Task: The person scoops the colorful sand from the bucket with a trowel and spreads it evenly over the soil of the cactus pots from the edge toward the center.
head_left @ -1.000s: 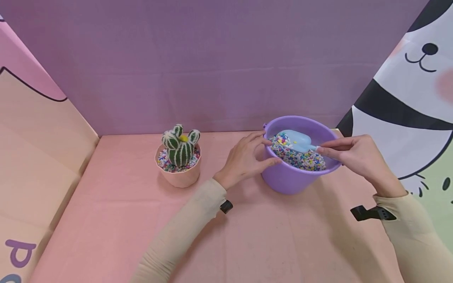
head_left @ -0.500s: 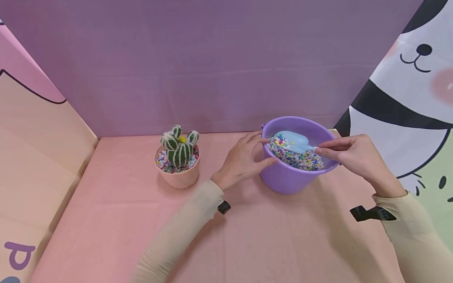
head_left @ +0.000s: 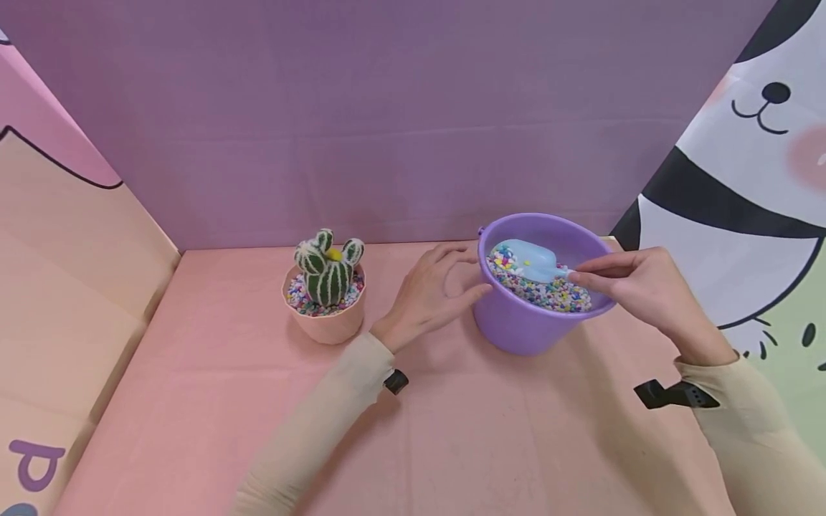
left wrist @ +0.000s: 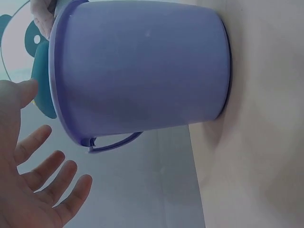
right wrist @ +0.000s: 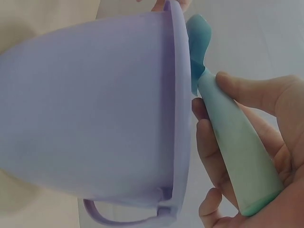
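Observation:
A purple bucket (head_left: pixel 524 333) stands on the right side of the pink surface, with small multicoloured pebbles (head_left: pixel 556 295) inside. My right hand (head_left: pixel 654 290) holds a light-blue scoop (head_left: pixel 542 259) by its handle, thumb against fingers; the right wrist view shows the pale handle (right wrist: pixel 240 147) along the palm. Some pebbles lie in the scoop, which is over the bucket's contents. Just left of the bucket is my left hand (head_left: pixel 429 290), fingers spread and slightly bent. In the left wrist view those fingers (left wrist: pixel 61 180) hold nothing and appear apart from the bucket wall.
To the left, a knitted cactus (head_left: pixel 328 279) with a yellow spot sits in a peach pot (head_left: pixel 325 328) topped with similar pebbles. A purple backdrop (head_left: pixel 387 129) rises behind, and a panda print (head_left: pixel 742 215) borders the right. The bucket's handle (left wrist: pixel 116 145) hangs down its far side.
My left hand has drawn back leftward from the bucket's rim. The scoop, held by my right hand, has shifted slightly left and down inside the bucket.

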Action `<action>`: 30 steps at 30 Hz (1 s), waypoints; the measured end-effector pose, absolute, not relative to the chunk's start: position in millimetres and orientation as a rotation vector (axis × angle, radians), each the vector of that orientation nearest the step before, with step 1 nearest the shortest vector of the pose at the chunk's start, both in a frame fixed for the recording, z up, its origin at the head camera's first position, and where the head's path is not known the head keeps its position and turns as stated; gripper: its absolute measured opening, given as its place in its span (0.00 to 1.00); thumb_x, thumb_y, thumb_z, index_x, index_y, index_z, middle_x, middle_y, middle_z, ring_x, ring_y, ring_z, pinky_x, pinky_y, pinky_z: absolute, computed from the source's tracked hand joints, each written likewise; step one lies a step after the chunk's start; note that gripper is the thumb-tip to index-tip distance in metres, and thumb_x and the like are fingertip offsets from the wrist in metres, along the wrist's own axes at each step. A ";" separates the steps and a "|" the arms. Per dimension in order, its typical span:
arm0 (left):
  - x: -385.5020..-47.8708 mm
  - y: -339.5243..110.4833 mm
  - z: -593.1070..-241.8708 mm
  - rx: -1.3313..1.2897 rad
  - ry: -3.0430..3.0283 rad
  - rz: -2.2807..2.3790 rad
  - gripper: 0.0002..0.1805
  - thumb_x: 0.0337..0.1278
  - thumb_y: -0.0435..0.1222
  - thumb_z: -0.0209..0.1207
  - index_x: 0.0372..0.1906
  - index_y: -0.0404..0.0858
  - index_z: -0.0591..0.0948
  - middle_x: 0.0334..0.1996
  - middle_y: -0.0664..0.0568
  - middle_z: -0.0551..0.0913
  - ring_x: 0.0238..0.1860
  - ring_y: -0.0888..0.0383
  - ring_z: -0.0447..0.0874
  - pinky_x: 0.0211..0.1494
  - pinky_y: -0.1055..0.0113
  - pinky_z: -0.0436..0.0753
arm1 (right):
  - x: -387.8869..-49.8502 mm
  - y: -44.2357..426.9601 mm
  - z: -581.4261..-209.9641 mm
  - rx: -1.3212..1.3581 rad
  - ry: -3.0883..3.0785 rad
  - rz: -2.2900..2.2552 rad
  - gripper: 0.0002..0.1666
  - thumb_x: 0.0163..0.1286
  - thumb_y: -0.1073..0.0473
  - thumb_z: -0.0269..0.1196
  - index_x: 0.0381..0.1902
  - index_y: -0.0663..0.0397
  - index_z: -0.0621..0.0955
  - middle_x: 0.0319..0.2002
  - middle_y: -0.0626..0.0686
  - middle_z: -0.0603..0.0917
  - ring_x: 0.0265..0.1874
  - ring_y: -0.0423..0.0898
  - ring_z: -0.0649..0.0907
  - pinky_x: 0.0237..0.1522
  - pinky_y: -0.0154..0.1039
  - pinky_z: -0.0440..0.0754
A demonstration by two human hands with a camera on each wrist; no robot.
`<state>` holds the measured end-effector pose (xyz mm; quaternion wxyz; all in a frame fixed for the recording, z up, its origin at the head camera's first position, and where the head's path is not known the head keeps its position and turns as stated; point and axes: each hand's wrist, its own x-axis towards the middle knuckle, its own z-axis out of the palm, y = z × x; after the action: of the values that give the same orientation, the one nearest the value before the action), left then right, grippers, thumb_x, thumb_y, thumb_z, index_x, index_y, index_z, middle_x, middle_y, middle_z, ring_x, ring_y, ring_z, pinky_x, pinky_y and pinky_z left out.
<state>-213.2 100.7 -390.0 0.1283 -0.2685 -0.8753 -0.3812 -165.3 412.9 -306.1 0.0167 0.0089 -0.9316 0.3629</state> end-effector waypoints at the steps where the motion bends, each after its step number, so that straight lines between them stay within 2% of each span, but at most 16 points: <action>1: -212.4 98.7 -390.3 -0.777 -2.547 -1.110 0.28 0.66 0.58 0.68 0.64 0.49 0.84 0.72 0.56 0.78 0.75 0.55 0.74 0.76 0.52 0.76 | -164.8 411.4 -306.0 0.029 -2.899 1.132 0.30 0.64 0.38 0.77 0.54 0.53 0.92 0.33 0.30 0.93 0.40 0.21 0.84 0.39 0.23 0.82; 8: -207.9 84.5 -391.5 -0.786 -2.535 -1.113 0.27 0.66 0.55 0.69 0.64 0.46 0.84 0.69 0.52 0.80 0.73 0.54 0.75 0.75 0.53 0.77 | -162.3 401.9 -304.8 0.044 -2.913 1.114 0.28 0.63 0.35 0.77 0.52 0.47 0.93 0.35 0.32 0.93 0.42 0.22 0.84 0.40 0.24 0.82; 19: -196.5 63.7 -396.7 -0.745 -2.519 -1.125 0.23 0.68 0.55 0.67 0.61 0.50 0.85 0.67 0.59 0.80 0.71 0.56 0.77 0.74 0.55 0.77 | -164.5 392.3 -303.4 0.155 -2.905 1.065 0.23 0.64 0.39 0.77 0.50 0.46 0.93 0.38 0.37 0.94 0.40 0.18 0.84 0.40 0.21 0.80; 30: -184.6 36.0 -392.3 -0.731 -2.530 -1.127 0.22 0.68 0.53 0.68 0.60 0.47 0.85 0.66 0.56 0.80 0.71 0.54 0.76 0.75 0.52 0.75 | -162.7 385.9 -300.2 0.219 -2.903 1.039 0.19 0.64 0.41 0.78 0.47 0.43 0.94 0.41 0.40 0.95 0.41 0.19 0.84 0.40 0.21 0.80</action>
<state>-184.6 36.0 -392.3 0.1382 -0.2526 -0.8748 -0.3896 -162.7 385.9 -300.2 0.0251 0.0709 -0.9388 0.3362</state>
